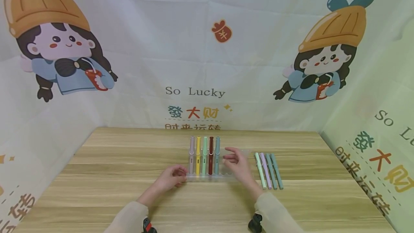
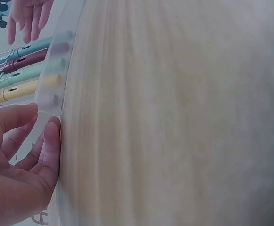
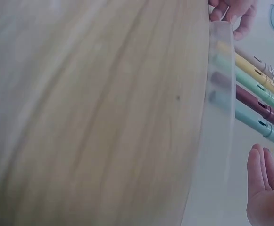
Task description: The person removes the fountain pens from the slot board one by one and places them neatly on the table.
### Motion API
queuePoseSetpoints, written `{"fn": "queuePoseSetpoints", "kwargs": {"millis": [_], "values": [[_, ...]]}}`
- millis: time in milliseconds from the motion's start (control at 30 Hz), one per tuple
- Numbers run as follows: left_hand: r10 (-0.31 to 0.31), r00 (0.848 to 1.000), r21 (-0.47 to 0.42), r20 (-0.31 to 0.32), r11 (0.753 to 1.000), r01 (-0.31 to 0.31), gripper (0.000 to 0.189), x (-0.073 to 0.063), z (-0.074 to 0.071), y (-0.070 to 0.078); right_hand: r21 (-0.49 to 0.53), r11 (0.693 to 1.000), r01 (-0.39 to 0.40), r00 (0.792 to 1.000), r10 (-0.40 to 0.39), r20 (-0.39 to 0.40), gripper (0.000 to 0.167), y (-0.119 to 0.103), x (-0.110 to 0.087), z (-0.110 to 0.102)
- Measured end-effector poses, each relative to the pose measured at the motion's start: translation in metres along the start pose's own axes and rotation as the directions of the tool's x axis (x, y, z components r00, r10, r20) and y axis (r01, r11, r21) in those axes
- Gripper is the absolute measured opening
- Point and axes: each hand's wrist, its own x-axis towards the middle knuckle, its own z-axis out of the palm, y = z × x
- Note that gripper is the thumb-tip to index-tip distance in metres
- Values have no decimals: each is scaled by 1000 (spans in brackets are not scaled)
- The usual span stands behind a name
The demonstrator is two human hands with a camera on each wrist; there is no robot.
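A clear plastic pen rack (image 1: 207, 179) stands on the table, with several capped pens upright in its left part: greyish purple (image 1: 192, 161), yellow (image 1: 198, 161), mint green (image 1: 205, 161), dark red (image 1: 211, 161) and blue (image 1: 217, 161). My left hand (image 1: 173, 176) pinches the rack's left front corner between thumb and fingers; the left wrist view shows this hand (image 2: 23, 155) close up. Just right of the blue pen, my right hand (image 1: 237, 163) hovers over the rack's unfilled part, fingers apart and holding nothing. The right wrist view catches only part of that hand (image 3: 269, 188).
Right of the rack, several pens lie side by side on the wooden table (image 1: 129, 161): light green (image 1: 260, 171), lilac (image 1: 266, 171) and two blue-green ones (image 1: 274, 171). A printed cloth (image 1: 155, 46) hangs behind and along both sides.
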Motion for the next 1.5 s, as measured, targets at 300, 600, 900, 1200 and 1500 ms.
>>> {"fn": "queuePoseSetpoints", "kwargs": {"millis": [300,600,900,1200,1500], "values": [[8,1000,-4,6,1000,-8,19,0,0,0,12,1000,-12,1000,12,6,43,0,3,12],[20,1000,-14,12,1000,-19,17,-1,0,2,-24,1000,-2,1000,2,-17,48,6,9,22],[14,1000,-11,14,1000,-14,17,0,-1,0,-11,1000,0,1000,0,2,51,3,10,23],[21,1000,-14,18,1000,-21,18,-1,-1,1,-45,999,-8,999,7,-33,53,19,16,25],[25,999,-8,23,1000,-24,18,0,-1,0,3,998,67,995,-67,-76,50,9,17,19]]}}
